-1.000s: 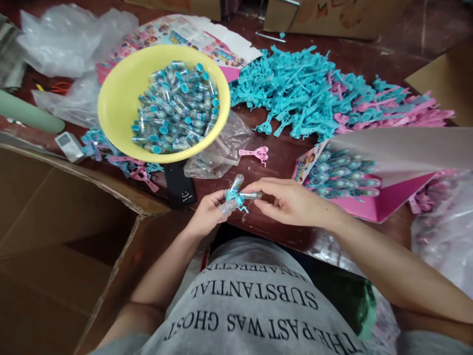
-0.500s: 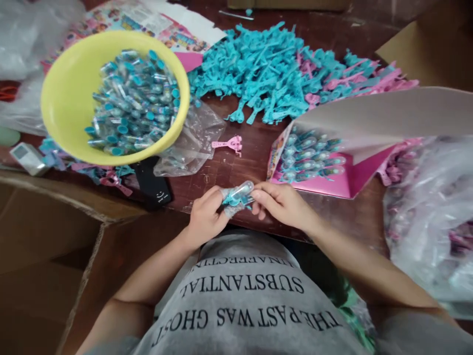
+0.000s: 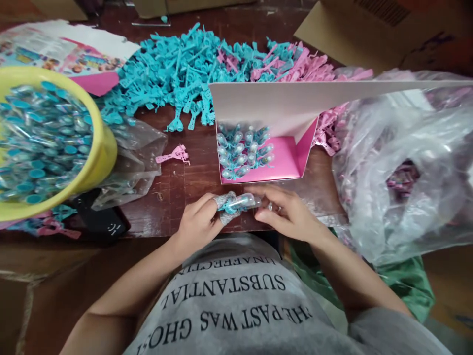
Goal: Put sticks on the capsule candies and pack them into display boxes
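Near the table's front edge my left hand [image 3: 199, 217] is closed on a teal toy with a clear, round-tipped capsule [image 3: 244, 201]. Grey wrapping covers some of its fingertips. The capsule points right, toward my right hand [image 3: 286, 209], whose thumb and forefinger are parted beside the tip. A small shiny bit shows among the right fingers, too small to name. Just beyond, an open display box [image 3: 281, 155] with a pink inside holds rows of similar capsule toys [image 3: 240, 150] standing at its left. A pink plastic clip-like piece [image 3: 175, 155] lies alone on the table.
At left a yellow basin [image 3: 105, 148] is heaped with teal-capped clear tubes [image 3: 44, 133]. Teal plastic pieces [image 3: 173, 69] and pink ones [image 3: 310, 66] are piled along the back. A clear plastic bag [image 3: 402, 133] bulges at right. A black flat object [image 3: 103, 217] lies below the basin.
The view has swung to the right, so the basin and box sit farther left. My right fingers have parted and drawn slightly away from the capsule; my left hand keeps hold of the toy.
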A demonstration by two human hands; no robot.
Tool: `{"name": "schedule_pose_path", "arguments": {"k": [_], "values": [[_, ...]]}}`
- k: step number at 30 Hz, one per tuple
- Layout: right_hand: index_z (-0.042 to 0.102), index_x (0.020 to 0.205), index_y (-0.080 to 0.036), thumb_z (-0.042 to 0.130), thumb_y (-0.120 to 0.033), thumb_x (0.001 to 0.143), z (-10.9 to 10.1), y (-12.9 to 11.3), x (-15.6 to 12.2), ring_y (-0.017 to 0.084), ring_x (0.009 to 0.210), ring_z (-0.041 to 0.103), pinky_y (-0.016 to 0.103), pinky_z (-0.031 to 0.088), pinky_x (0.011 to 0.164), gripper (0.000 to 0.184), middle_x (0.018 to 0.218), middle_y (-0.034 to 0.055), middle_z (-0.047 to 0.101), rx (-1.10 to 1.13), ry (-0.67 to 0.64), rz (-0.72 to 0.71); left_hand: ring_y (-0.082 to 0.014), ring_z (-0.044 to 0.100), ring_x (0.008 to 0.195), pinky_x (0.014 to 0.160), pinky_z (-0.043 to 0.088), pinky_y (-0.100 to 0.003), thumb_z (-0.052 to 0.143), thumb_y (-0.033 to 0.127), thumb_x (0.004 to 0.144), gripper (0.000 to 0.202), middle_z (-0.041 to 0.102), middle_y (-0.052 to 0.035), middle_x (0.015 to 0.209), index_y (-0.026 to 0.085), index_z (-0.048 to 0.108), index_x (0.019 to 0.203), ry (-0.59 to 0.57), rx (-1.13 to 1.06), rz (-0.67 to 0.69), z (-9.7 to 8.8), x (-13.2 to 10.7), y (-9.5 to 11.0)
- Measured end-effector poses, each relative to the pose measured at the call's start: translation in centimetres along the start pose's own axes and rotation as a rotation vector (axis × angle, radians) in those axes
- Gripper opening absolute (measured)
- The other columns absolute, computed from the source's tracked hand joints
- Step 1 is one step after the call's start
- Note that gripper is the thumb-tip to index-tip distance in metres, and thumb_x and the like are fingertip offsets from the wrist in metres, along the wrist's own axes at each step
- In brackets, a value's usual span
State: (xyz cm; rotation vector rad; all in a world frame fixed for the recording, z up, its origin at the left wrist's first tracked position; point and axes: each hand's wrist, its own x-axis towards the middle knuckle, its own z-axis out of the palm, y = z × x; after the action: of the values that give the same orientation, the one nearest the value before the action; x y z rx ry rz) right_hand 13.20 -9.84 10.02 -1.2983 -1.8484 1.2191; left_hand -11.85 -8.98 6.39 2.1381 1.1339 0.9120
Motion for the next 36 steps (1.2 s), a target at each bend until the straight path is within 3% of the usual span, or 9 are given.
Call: {"name": "schedule_pose_path", "arguments": {"k": [2,5,11,17,22,26,29,32,36], "values": [[0.068,0.138,-0.022,0.074,-0.055,0.098,-0.8,0.3,-0.9,0.016,0.090,0.077,0.029,0.059,0.073,0.052,0.132,0.0093,0.078,-0.034,-0.010,-0.057,-0.0208,0.075,0.080,0.076,0.062,-0.032,0.075,0.034,0.098,0.027,0.079,-0.0058,0.093,0.023,0.077,0.123,-0.032,-0.025,-0.035,1.4,0.7,0.6],[0.075,0.120,-0.025,0.068,-0.040,0.105,-2.6,0.5,-1.8,0.018,0.096,0.079,0.031,0.062,0.082,0.022,0.116,0.0042,0.082,-0.133,0.065,-0.139,-0.0257,0.076,0.102,0.095,0.063,-0.039,0.080,0.047,0.095,0.046,0.078,-0.0083,0.111,0.023,0.071,0.133,-0.018,-0.037,-0.029,2.7,1.4,0.5],[0.076,0.127,-0.029,0.061,-0.047,0.108,-7.2,2.3,-0.9,0.024,0.104,0.079,0.039,0.061,0.086,0.030,0.123,0.0061,0.082,-0.633,0.142,-0.104,-0.0374,0.053,0.147,0.126,0.042,-0.056,0.081,0.069,0.085,0.096,0.052,-0.0175,0.155,0.023,0.041,0.159,0.393,0.193,-0.119,2.6,2.2,-3.9],[0.074,0.129,-0.027,0.052,-0.046,0.111,-7.7,1.7,2.9,0.024,0.092,0.078,0.031,0.041,0.059,0.034,0.116,0.0063,0.083,-1.017,-0.150,-0.070,-0.0412,0.030,0.164,0.135,0.027,-0.060,0.081,0.079,0.079,0.118,0.034,-0.0216,0.173,0.025,0.026,0.168,0.249,0.114,-0.043,5.1,4.3,-5.4],[0.074,0.119,-0.024,0.052,-0.046,0.110,-6.4,-0.1,3.8,0.024,0.084,0.074,0.033,0.032,0.057,0.032,0.109,0.0085,0.082,-1.122,-0.162,-0.024,-0.0420,0.029,0.165,0.135,0.027,-0.059,0.082,0.081,0.076,0.132,0.026,-0.0240,0.177,0.025,0.012,0.173,0.189,0.006,-0.103,6.0,4.0,-6.2],[0.072,0.132,-0.027,0.052,-0.048,0.111,-5.4,0.1,2.6,0.023,0.086,0.074,0.034,0.034,0.059,0.035,0.128,0.0087,0.079,-1.083,-0.028,-0.053,-0.0398,0.030,0.166,0.135,0.025,-0.058,0.072,0.076,0.089,0.111,0.030,-0.0223,0.176,0.023,0.019,0.172,0.225,0.031,-0.081,3.2,2.9,-7.8],[0.078,0.123,-0.031,0.053,-0.042,0.111,-5.0,1.5,2.1,0.022,0.089,0.075,0.034,0.035,0.057,0.030,0.132,0.0065,0.078,-1.059,0.056,-0.087,-0.0403,0.035,0.162,0.134,0.024,-0.061,0.058,0.052,0.103,0.074,0.043,-0.0257,0.169,0.014,0.037,0.163,0.309,0.242,-0.256,0.4,3.6,-10.2],[0.082,0.113,-0.031,0.053,-0.039,0.110,-4.7,3.1,2.5,0.021,0.079,0.073,0.034,0.033,0.051,0.030,0.126,0.0057,0.079,-1.062,0.096,-0.086,-0.0458,0.039,0.156,0.128,0.024,-0.069,0.057,0.028,0.099,0.055,0.056,-0.0296,0.157,0.007,0.053,0.150,0.269,0.457,-0.449,-1.3,5.4,-12.6],[0.083,0.116,-0.042,0.050,-0.044,0.109,-4.8,2.6,3.0,0.024,0.071,0.074,0.037,0.036,0.046,0.033,0.121,0.0068,0.081,-1.086,0.104,-0.194,-0.0417,0.056,0.138,0.121,0.036,-0.063,0.050,0.012,0.098,0.047,0.072,-0.0239,0.128,0.008,0.060,0.144,0.174,0.519,-0.469,-1.9,6.7,-13.0]]}}
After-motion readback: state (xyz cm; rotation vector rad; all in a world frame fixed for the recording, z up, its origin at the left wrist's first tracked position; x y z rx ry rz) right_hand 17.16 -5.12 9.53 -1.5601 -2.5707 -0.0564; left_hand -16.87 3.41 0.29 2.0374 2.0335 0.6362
